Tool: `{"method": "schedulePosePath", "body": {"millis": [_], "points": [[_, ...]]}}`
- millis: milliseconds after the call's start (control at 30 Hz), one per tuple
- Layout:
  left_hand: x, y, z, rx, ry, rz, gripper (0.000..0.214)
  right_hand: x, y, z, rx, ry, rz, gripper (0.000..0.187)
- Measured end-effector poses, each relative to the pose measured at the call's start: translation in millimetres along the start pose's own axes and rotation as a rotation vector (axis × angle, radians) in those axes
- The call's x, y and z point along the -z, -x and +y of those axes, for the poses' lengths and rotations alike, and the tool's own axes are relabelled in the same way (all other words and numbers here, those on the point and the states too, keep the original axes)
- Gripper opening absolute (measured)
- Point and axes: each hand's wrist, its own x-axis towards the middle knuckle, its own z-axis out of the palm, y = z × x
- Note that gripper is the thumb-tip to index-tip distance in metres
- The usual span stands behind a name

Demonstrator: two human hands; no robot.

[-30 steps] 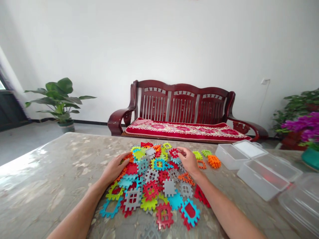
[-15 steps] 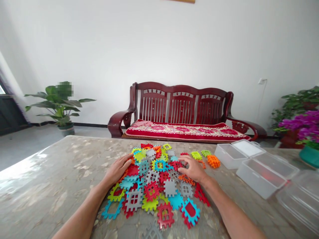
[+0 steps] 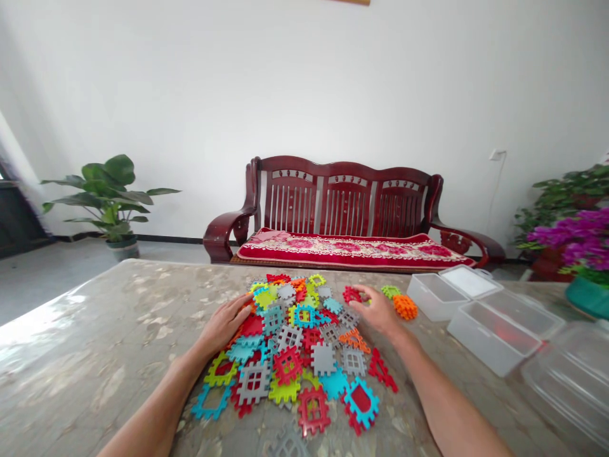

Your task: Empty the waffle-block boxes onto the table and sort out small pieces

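Note:
A heap of flat, notched plastic building tiles (image 3: 288, 365) in red, blue, grey, green and orange covers the middle of the table. My left hand (image 3: 227, 320) lies along the heap's upper left edge, fingers stretched out over an orange tile, holding nothing that I can see. My right hand (image 3: 377, 310) is at the heap's upper right, thumb and fingers closed around a red tile (image 3: 351, 294). Just below that hand lie a grey tile (image 3: 349, 316) and an orange lattice tile (image 3: 354, 341). Right of it sits a small orange stack (image 3: 405, 307) beside a green tile (image 3: 391, 291).
Clear plastic boxes (image 3: 499, 339) and a transparent lid (image 3: 571, 374) stand on the right of the table (image 3: 118, 336). Purple flowers in a teal pot (image 3: 587, 297) are at the far right. Behind the table is a dark red wooden bench (image 3: 345, 203); a potted plant (image 3: 111, 203) stands left.
My right hand has moved right and slightly away with the red tile, uncovering the orange lattice tile. The left hand stays in place. The whole view has shifted slightly.

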Motion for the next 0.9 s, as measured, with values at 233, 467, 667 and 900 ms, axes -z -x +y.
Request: {"method": "schedulePosePath", "body": {"millis": [233, 467, 667, 900], "points": [[-1.9, 0.9, 8.5, 0.010, -0.033, -0.033, 0.058, 11.8, -13.8, 28.7, 0.023, 0.166, 0.136, 0.042], [-1.1, 0.7, 5.9, -0.013, -0.026, -0.046, 0.063, -10.1, -15.7, 22.5, 0.116, 0.352, 0.014, 0.037], [-2.0, 0.5, 2.9, -0.029, -0.012, -0.019, 0.063, 11.0, -6.8, 52.3, -0.010, 0.319, 0.245, 0.033], [-3.3, -0.1, -0.1, -0.050, -0.005, 0.012, 0.061, 46.0, 16.6, 81.8, -0.059, 0.580, 0.259, 0.038]]}}
